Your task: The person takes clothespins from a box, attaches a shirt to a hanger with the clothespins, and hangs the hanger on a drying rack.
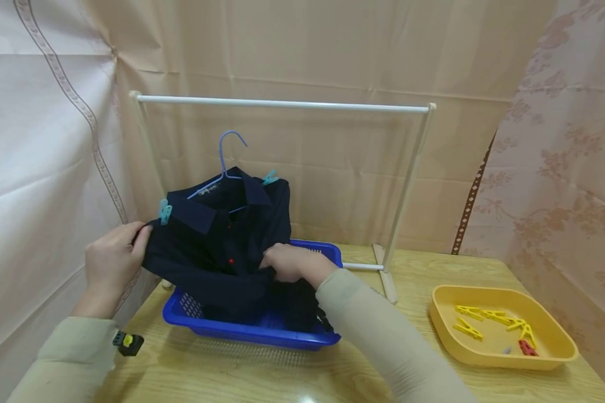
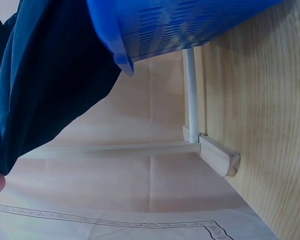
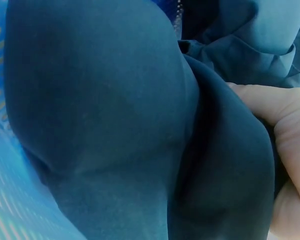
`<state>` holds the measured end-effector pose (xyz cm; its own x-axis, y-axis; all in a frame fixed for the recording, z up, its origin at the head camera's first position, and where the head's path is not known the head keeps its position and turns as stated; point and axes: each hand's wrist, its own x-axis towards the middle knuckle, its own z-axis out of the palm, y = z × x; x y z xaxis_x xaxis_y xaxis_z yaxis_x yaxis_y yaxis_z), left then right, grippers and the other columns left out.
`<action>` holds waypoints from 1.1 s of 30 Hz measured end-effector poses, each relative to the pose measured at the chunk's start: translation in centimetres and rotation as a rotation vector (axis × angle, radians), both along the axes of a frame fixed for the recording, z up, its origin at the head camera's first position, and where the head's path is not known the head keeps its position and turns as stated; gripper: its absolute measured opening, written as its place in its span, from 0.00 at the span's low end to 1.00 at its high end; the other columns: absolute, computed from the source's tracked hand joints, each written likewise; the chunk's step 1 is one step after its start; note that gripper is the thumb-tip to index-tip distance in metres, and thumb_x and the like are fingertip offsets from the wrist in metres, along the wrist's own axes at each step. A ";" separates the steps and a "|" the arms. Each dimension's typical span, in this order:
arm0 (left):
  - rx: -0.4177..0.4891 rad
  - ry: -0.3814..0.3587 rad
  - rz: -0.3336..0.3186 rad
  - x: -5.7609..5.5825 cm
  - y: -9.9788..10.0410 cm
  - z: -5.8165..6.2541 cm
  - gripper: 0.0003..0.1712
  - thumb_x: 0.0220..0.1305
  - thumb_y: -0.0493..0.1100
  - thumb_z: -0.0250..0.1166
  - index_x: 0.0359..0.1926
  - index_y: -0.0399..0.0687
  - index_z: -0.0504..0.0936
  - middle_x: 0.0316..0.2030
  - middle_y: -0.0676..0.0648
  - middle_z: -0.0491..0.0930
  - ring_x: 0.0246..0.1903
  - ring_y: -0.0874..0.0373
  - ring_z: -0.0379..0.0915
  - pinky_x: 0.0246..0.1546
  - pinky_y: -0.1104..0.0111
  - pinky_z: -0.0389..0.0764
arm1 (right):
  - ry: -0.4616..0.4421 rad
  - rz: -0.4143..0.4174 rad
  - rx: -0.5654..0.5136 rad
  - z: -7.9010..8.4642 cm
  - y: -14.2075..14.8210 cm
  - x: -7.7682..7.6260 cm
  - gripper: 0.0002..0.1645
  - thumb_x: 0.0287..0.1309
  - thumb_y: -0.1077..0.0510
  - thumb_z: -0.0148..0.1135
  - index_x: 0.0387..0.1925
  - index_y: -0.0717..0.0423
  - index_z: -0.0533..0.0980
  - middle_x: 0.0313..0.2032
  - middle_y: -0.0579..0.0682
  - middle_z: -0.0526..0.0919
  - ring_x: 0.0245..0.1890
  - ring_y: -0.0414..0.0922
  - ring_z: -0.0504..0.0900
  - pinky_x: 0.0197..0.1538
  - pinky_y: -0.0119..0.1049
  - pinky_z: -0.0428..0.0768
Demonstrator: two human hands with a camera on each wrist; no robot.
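A dark navy collared shirt (image 1: 201, 246) is on a blue hanger (image 1: 223, 157), its lower part bunched in a blue basket (image 1: 252, 334). Two teal clothespins, a left clothespin (image 1: 164, 211) and a right clothespin (image 1: 270, 178), sit at its shoulders. My left hand (image 1: 113, 257) pinches the shirt's edge just below the left clothespin. Low on the shirt front, above the basket, my right hand (image 1: 294, 263) grips the cloth with curled fingers. Folds of the shirt (image 3: 105, 110) fill the right wrist view, with the thumb against them. The hanger's hook points up, apart from the rail.
Behind the basket stands a rack with a white rail (image 1: 282, 103) and pale feet (image 1: 385, 274). At the table's right lies a yellow tray (image 1: 448, 330) holding several yellow clothespins (image 1: 468, 329) and a red clip (image 1: 527, 348). Curtains hang around the table (image 1: 181, 369).
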<state>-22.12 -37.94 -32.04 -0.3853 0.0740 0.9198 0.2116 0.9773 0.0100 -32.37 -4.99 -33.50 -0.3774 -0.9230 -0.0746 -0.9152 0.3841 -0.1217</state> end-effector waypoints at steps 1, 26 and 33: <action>0.001 -0.001 0.001 0.0 0.0 0.0 0.10 0.62 0.41 0.62 0.34 0.35 0.83 0.31 0.37 0.83 0.29 0.40 0.80 0.24 0.50 0.78 | 0.011 0.006 -0.002 0.2 0.1 0.0 0.12 0.58 0.64 0.62 0.31 0.41 0.80 0.32 0.40 0.76 0.33 0.39 0.71 0.37 0.28 0.72; -0.018 -0.019 -0.002 0.5 1.1 1.6 0.13 0.63 0.43 0.60 0.35 0.35 0.82 0.32 0.37 0.83 0.29 0.41 0.80 0.22 0.52 0.78 | 0.171 0.059 -0.079 4.2 2.6 0.4 0.14 0.55 0.62 0.66 0.43 0.44 0.82 0.38 0.39 0.79 0.39 0.37 0.73 0.46 0.28 0.72; -0.010 -0.006 -0.020 0.5 1.7 2.0 0.12 0.63 0.42 0.61 0.35 0.35 0.82 0.32 0.37 0.83 0.28 0.41 0.80 0.23 0.52 0.79 | 0.173 0.061 -0.097 5.4 3.6 0.6 0.14 0.55 0.62 0.66 0.43 0.44 0.82 0.39 0.38 0.80 0.40 0.38 0.73 0.47 0.27 0.72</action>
